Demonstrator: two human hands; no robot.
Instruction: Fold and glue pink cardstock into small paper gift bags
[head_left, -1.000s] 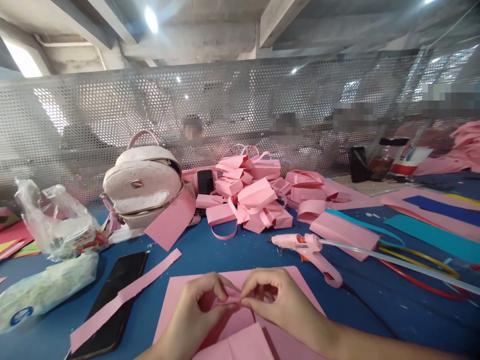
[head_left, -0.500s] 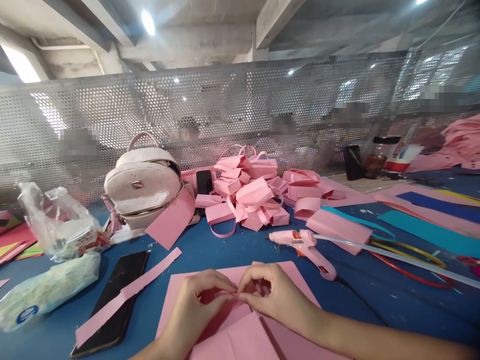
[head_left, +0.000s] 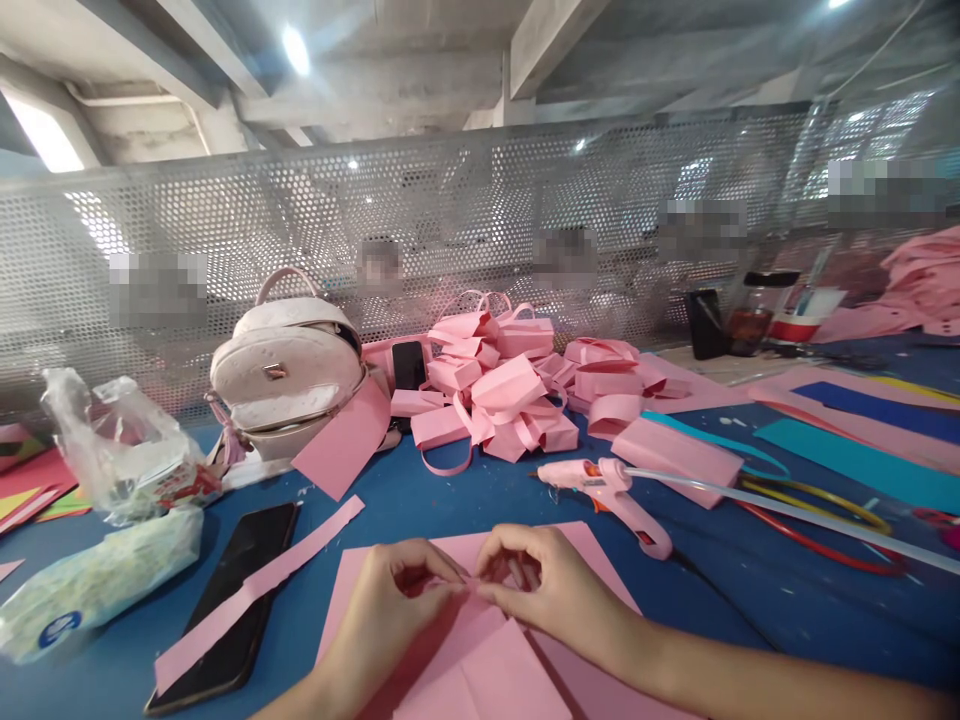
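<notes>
Both of my hands pinch the far edge of a folded pink paper piece [head_left: 480,672] at the bottom centre. My left hand [head_left: 401,605] holds it between thumb and fingers. Close beside it, my right hand [head_left: 551,590] pinches the same edge, its fingertips near those of the left. Under them a larger flat pink sheet [head_left: 600,570] lies on the blue table [head_left: 420,500]. A pink glue gun [head_left: 600,485] with a clear glue stick rests beyond my right hand. The part of the paper between my fingertips is partly hidden.
A black phone [head_left: 232,600] lies at left under a pink strip [head_left: 262,580]. Behind are a wipes pack [head_left: 105,580], a plastic bag [head_left: 135,450], a pale backpack [head_left: 289,370] and a heap of pink paper pieces [head_left: 502,385]. Coloured strips lie right; people show blurred behind a perforated screen [head_left: 465,200].
The folded pink piece has shifted slightly to the right and down, and my left fingertips have moved a little left. My right hand has barely moved.
</notes>
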